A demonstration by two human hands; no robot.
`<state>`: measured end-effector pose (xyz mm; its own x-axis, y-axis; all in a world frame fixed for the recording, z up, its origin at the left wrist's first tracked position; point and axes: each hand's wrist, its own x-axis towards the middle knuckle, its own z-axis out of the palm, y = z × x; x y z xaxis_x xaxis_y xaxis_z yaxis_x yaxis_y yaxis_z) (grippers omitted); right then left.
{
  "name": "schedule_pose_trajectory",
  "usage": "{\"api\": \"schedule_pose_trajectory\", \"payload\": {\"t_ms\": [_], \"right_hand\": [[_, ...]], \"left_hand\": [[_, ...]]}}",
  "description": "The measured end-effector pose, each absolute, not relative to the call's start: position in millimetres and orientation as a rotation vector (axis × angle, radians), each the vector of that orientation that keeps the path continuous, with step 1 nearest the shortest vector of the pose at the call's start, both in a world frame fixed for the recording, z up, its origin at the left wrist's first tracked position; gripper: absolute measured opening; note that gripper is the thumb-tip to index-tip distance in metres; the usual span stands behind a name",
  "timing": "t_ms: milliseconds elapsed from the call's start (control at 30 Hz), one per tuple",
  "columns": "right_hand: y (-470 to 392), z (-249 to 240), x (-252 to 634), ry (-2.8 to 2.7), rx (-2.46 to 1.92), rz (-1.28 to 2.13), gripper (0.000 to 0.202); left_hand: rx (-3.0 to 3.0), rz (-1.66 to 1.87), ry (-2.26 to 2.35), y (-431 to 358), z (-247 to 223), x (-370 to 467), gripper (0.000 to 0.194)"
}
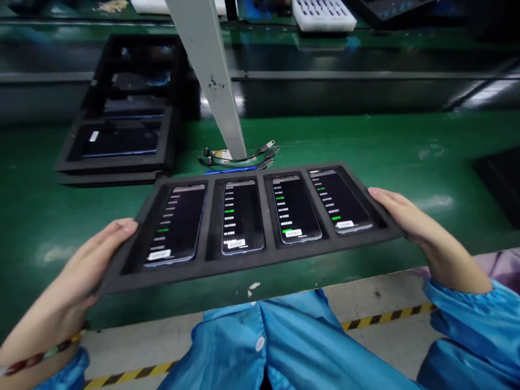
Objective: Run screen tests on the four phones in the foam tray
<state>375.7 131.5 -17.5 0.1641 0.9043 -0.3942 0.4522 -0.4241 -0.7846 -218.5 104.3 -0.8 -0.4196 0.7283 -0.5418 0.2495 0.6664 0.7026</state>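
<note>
A black foam tray is held up in front of me, tilted slightly, its left end lower than its right. Several smartphones lie in its compartments, among them a leftmost phone and a rightmost phone. Their lit screens show dark lists with white and green lines. My left hand grips the tray's left end, thumb on the rim and fingers mostly hidden beneath. At the right end, my right hand is closed on the edge, its underside fingers out of sight.
A second black tray with phones sits stacked at the left on the green work surface. A grey post rises behind my tray, with short cables at its foot. A white slotted tray stands at the back.
</note>
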Motion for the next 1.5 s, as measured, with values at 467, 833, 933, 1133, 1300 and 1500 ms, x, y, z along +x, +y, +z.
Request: {"api": "schedule_pose_trajectory", "payload": {"t_ms": [467,833,933,1133,1300,1500], "right_hand": [[84.5,-56.8,327.5,-2.093,-1.571,0.351,0.044],[83.2,-55.6,305.7,-2.03,-1.459,0.276,0.038],[96.2,-49.4,276.1,-2.204,-1.307,0.414,0.048],[88.5,-45.7,289.1,-2.224,-1.144,0.614,0.037],[79.6,-50.6,332.4,-1.892,-1.501,0.495,0.041],[80.5,-59.4,337.2,-1.955,-1.597,0.501,0.039]], "left_hand": [[2.411,0.569,1.856,74.1,-46.6,-201.2,0.033],[2.631,0.665,1.634,79.9,-42.8,-178.1,0.024],[2.635,0.574,1.474,94.3,-37.7,-144.4,0.045],[2.541,0.566,1.164,89.9,-30.2,-140.5,0.027],[2.393,0.734,1.768,80.0,-38.7,-189.4,0.028],[2.415,0.613,1.857,71.7,-49.9,-201.4,0.025]]}}
